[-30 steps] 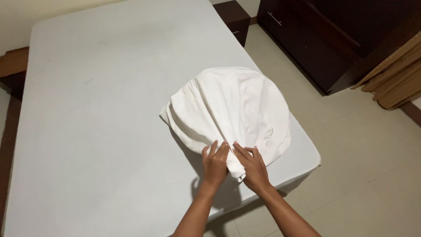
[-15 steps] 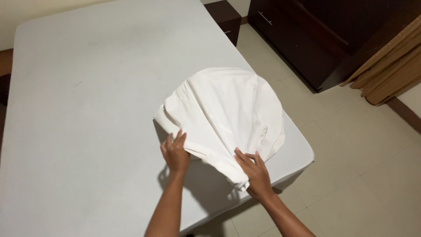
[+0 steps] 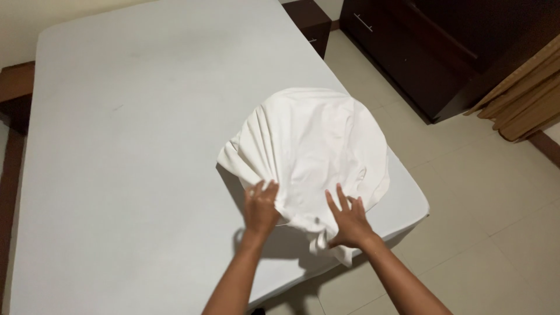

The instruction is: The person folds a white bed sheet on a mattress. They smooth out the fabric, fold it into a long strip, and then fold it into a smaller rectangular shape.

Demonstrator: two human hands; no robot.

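A: The white cloth lies in a rumpled, rounded heap on the near right part of the pale grey bed, its right side close to the mattress edge. One narrow tail of it hangs down toward the near corner.

B: Where are the hands in relation to it?

A: Both sit at its near rim, so the bulk of the cloth lies away from them, toward the far side. The left hand has its fingers curled onto gathered folds at the near-left edge; a firm pinch cannot be made out. The right hand rests flat with fingers spread on the near-right part, just above the hanging tail.

B: Which is nearer the middle of the heap?

A: Neither clearly; they sit about level, a little apart. The folds run from the near edge fanwise toward the far left.

B: Counts?

A: One cloth, one bed, two hands. Beyond the bed stand a dark wardrobe, a small dark bedside cabinet and a tan curtain.
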